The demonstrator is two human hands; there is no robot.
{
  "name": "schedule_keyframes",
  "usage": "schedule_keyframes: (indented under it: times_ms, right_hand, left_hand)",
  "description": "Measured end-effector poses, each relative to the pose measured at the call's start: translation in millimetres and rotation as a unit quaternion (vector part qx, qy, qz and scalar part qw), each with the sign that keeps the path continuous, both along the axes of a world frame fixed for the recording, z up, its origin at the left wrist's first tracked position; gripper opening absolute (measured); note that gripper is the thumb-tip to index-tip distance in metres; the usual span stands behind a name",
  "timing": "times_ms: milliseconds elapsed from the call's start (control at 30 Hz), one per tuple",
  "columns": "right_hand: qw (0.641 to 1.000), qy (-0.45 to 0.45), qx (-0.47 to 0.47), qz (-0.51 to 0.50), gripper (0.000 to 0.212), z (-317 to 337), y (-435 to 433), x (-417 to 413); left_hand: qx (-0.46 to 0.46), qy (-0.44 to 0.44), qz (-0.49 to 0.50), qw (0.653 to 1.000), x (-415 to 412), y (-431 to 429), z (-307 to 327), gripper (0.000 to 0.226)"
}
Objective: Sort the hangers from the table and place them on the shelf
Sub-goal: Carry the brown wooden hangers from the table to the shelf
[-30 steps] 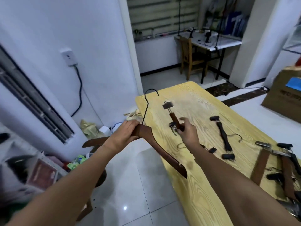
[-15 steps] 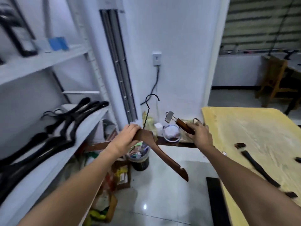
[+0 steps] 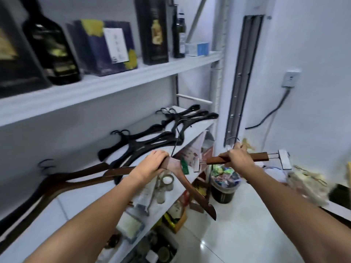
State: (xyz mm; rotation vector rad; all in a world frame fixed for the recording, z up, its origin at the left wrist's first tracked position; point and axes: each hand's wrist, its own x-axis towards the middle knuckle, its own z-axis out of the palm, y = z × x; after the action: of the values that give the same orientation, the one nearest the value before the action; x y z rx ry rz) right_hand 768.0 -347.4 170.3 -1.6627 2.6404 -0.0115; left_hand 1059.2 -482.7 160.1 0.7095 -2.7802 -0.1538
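The left hand (image 3: pixel 152 164) is closed around a brown wooden hanger (image 3: pixel 190 186) at its neck, near the shelf (image 3: pixel 197 130). The right hand (image 3: pixel 240 158) is closed around a clip hanger (image 3: pixel 260 157) mid-bar. Both look stiff and light (clips could pinch).
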Motion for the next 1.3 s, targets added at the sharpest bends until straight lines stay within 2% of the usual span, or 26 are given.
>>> schedule_keyframes:
  times_ms: [167,333,467,800,933,1067,1300]
  right_hand:
    - [0.998,0.013,-0.003,0.063,0.042,14.6,-43.4,65.9]
    - [0.993,0.017,0.008,0.114,0.046,27.7,-83.5,134.4]
    - [0.989,0.017,0.009,0.146,0.047,30.1,-114.7,187.6]
    - [0.961,0.111,-0.021,0.251,0.051,32.5,-166.4,313.2]
    - [0.956,0.106,-0.061,0.267,0.039,24.7,-173.6,348.3]
    - [0.941,0.123,-0.082,0.304,0.046,29.0,-176.2,374.9]
    - [0.938,0.044,-0.100,0.328,0.047,26.4,-185.1,389.2]
  left_hand:
    - [0.007,0.024,0.092,0.995,80.3,1.4,0.2,0.050]
    - [-0.008,0.053,0.112,0.992,152.4,1.8,0.2,0.047]
    - [-0.015,0.037,0.159,0.986,202.8,4.1,0.6,0.049]
    - [0.008,0.018,0.322,0.946,324.9,20.1,-16.7,0.053]
    - [0.017,0.022,0.355,0.935,350.7,26.6,-23.4,0.053]
    - [0.019,0.022,0.375,0.926,361.4,29.8,-27.4,0.052]
    - [0.070,-0.013,0.420,0.905,352.6,21.1,-46.3,0.053]
